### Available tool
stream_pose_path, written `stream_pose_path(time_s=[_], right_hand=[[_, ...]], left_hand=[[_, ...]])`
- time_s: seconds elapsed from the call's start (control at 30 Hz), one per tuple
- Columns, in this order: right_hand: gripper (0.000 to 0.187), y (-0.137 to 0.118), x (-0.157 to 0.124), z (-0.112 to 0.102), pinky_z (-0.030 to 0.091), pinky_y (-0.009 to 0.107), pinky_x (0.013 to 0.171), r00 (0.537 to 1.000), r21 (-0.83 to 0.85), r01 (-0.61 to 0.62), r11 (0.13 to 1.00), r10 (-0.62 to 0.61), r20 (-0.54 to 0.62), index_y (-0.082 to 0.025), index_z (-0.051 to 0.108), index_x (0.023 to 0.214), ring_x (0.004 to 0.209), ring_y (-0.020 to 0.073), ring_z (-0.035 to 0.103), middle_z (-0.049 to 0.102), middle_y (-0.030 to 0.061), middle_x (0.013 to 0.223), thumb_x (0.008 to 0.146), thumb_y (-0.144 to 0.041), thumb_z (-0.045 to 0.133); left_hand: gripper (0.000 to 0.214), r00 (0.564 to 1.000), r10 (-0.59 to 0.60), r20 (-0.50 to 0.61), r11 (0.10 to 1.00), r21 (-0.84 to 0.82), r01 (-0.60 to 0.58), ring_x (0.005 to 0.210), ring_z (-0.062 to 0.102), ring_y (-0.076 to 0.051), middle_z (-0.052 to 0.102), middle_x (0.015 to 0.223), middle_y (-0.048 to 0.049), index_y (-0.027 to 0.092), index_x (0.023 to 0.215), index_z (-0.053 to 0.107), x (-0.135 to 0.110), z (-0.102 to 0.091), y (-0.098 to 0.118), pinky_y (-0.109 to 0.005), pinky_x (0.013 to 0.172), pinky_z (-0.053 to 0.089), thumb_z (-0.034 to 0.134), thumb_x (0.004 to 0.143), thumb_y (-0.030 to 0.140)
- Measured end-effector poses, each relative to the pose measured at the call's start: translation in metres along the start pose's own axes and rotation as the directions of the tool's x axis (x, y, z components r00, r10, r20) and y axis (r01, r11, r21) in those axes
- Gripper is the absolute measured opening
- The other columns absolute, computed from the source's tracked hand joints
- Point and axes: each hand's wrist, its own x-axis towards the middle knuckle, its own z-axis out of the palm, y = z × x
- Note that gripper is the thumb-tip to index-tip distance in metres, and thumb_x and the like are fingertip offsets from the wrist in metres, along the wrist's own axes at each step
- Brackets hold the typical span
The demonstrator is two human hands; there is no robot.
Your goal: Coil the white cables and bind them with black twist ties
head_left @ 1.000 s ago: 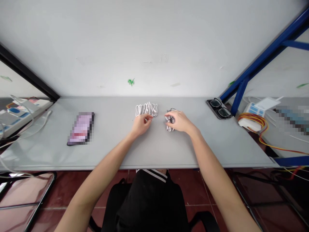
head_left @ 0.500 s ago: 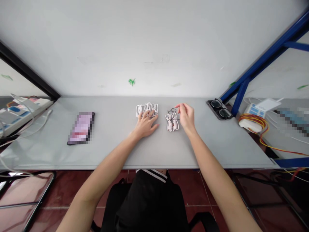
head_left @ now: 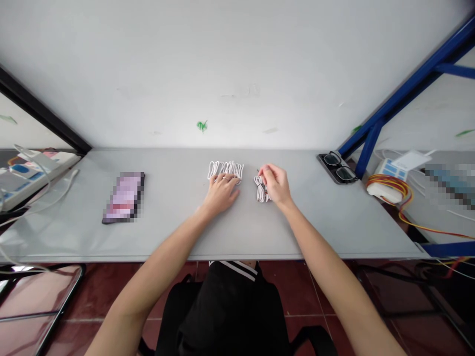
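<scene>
A row of coiled white cables (head_left: pixel 225 169) lies at the middle of the grey table (head_left: pixel 178 217). My left hand (head_left: pixel 220 193) rests flat on the table with its fingers stretched out onto the near edge of those coils. To the right lies a smaller white cable bundle (head_left: pixel 260 190) with thin black ties. My right hand (head_left: pixel 273 184) is over that bundle, its fingers pinched together on the top of it.
A phone (head_left: pixel 124 197) lies on the left of the table. Black glasses (head_left: pixel 338 167) lie at the back right beside a blue frame post (head_left: pixel 367 143). A power strip and wires (head_left: pixel 389 180) sit further right, more cables on the left edge (head_left: pixel 37 183).
My right hand came back from the right of the small bundle and closed its fingers on it. My left hand went from a pinch to lying flat on the coils.
</scene>
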Motion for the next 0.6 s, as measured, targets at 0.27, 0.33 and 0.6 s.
stream_pose_path(time_s=[0.27,0.33,0.6], right_hand=[[0.037,-0.01,-0.009,0.016,0.031,0.027,0.053,0.989,-0.13,0.036,0.991,-0.017,0.144,-0.021,0.054,0.071,0.051,0.0114,0.037,0.041,-0.0029,0.058,0.093,-0.049,0.042],[0.036,-0.01,-0.008,0.016,0.032,0.027,0.054,0.991,-0.145,0.039,0.989,-0.02,0.132,-0.021,0.053,0.07,0.052,0.0119,0.038,0.041,-0.0027,0.058,0.092,-0.047,0.043],[0.031,-0.008,-0.007,0.017,0.031,0.027,0.054,0.987,-0.183,0.03,0.983,-0.001,0.159,-0.022,0.055,0.071,0.052,0.0121,0.038,0.043,-0.0023,0.058,0.092,-0.041,0.043]], left_hand=[[0.022,0.989,-0.111,-0.098,0.992,0.05,0.116,0.116,0.052,-0.032,0.065,0.116,-0.0114,0.026,0.107,0.067,0.011,0.009,-0.001,-0.05,0.101,0.032,0.054,0.091,0.033],[0.02,0.988,-0.115,-0.107,0.991,0.056,0.122,0.113,0.053,-0.031,0.065,0.114,-0.0111,0.025,0.101,0.068,0.014,0.011,-0.001,-0.048,0.097,0.035,0.052,0.092,0.032],[0.024,0.993,-0.115,-0.037,0.993,0.02,0.115,0.098,0.063,-0.031,0.066,0.102,-0.0154,0.017,0.095,0.063,0.02,0.013,0.002,-0.045,0.089,0.041,0.04,0.096,0.022]])
